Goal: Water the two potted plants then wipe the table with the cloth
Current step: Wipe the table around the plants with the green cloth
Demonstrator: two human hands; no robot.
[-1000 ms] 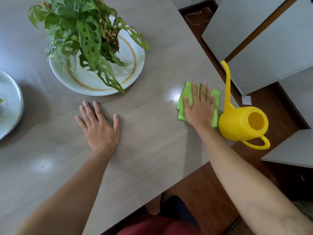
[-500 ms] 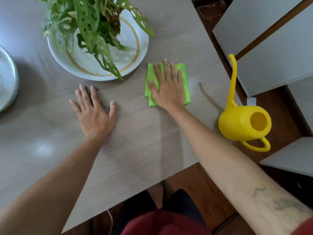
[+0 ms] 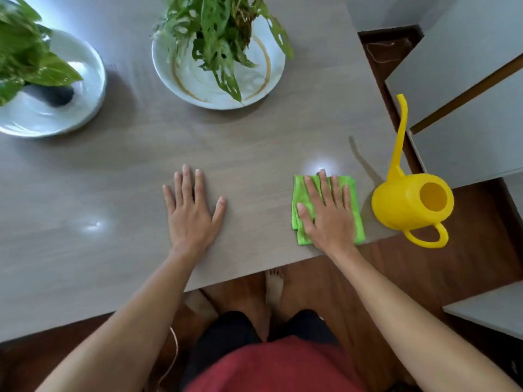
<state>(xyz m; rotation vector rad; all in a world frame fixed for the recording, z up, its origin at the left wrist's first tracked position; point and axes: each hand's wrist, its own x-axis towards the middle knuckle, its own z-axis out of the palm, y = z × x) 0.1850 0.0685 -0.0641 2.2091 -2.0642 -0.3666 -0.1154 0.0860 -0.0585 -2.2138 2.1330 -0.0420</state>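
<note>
The right hand [image 3: 328, 213] lies flat with fingers spread on the folded green cloth [image 3: 302, 206], pressing it to the grey wood-grain table [image 3: 113, 250] close to the near edge, while the left hand [image 3: 192, 210] rests palm down and open on the bare table to the cloth's left, holding nothing. Just right of the cloth, at the table's corner, stands the yellow watering can [image 3: 407, 202], its long spout pointing away from the person. At the far side, the hole-leaved potted plant [image 3: 220, 32] sits in a white gold-ringed dish [image 3: 271, 83], and the broad-leaved potted plant [image 3: 25, 63] sits in a white bowl [image 3: 90, 91], well apart from both hands.
</note>
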